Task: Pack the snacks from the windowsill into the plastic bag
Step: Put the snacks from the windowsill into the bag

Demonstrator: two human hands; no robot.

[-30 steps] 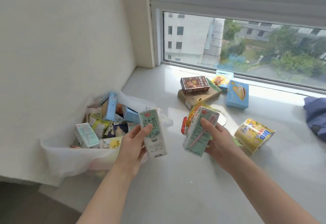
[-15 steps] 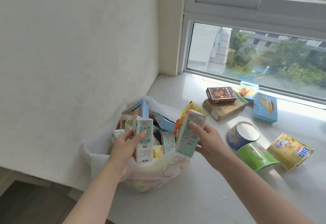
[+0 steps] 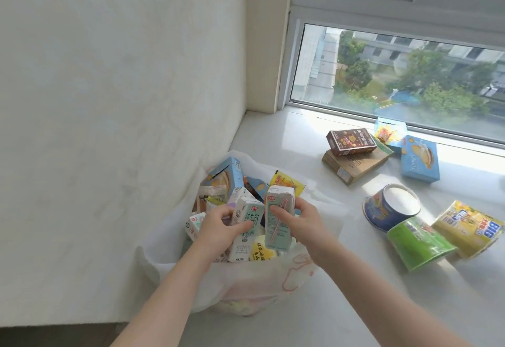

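A white plastic bag (image 3: 262,283) stands open on the windowsill (image 3: 341,292) against the left wall, packed with several cartons and packets. My left hand (image 3: 218,230) grips a pale green milk carton (image 3: 247,227) inside the bag's mouth. My right hand (image 3: 303,223) holds a second pale green milk carton (image 3: 280,218), straw side up, just above the contents. To the right on the sill lie a blue cup (image 3: 390,208), a green cup (image 3: 420,242) and a yellow cup (image 3: 470,233).
Near the window glass lie a dark red box (image 3: 351,142) on a brown box (image 3: 355,164), a blue biscuit box (image 3: 419,158) and a small blue-yellow packet (image 3: 389,133). The wall rises directly left of the bag. The sill's front edge drops off at the lower left.
Both hands have moved left and down with their cartons, from above the sill into the bag's mouth. The view has shifted left toward the bag.
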